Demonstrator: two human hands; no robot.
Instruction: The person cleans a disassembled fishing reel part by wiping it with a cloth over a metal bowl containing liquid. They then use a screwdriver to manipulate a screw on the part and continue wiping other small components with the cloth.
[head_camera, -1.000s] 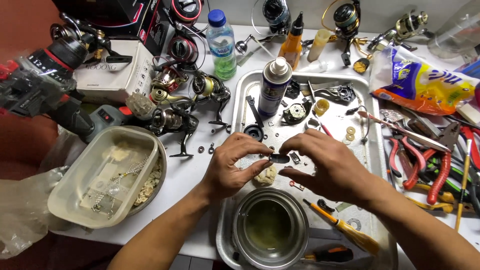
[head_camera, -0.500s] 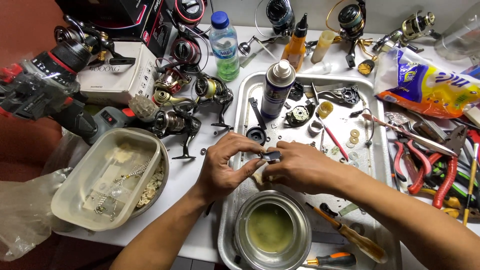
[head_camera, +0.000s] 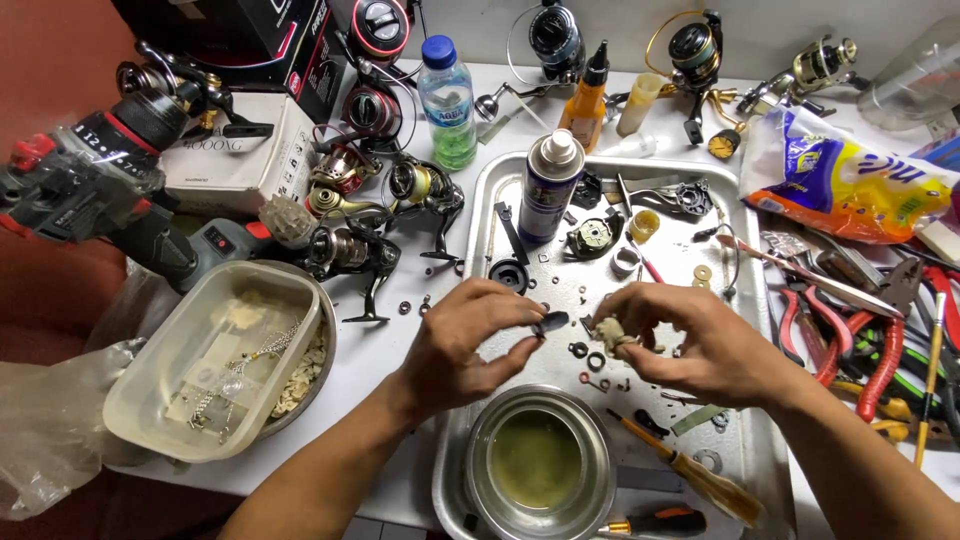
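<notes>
The small dark part (head_camera: 553, 322) sits pinched between the thumb and fingertips of my left hand (head_camera: 470, 345), over the middle of the metal tray (head_camera: 745, 300) on the bench. At three o'clock from it, my right hand (head_camera: 690, 345) is clamped on a dirty wad of cloth (head_camera: 610, 335). At six o'clock stands a steel bowl (head_camera: 540, 462) of greenish liquid.
</notes>
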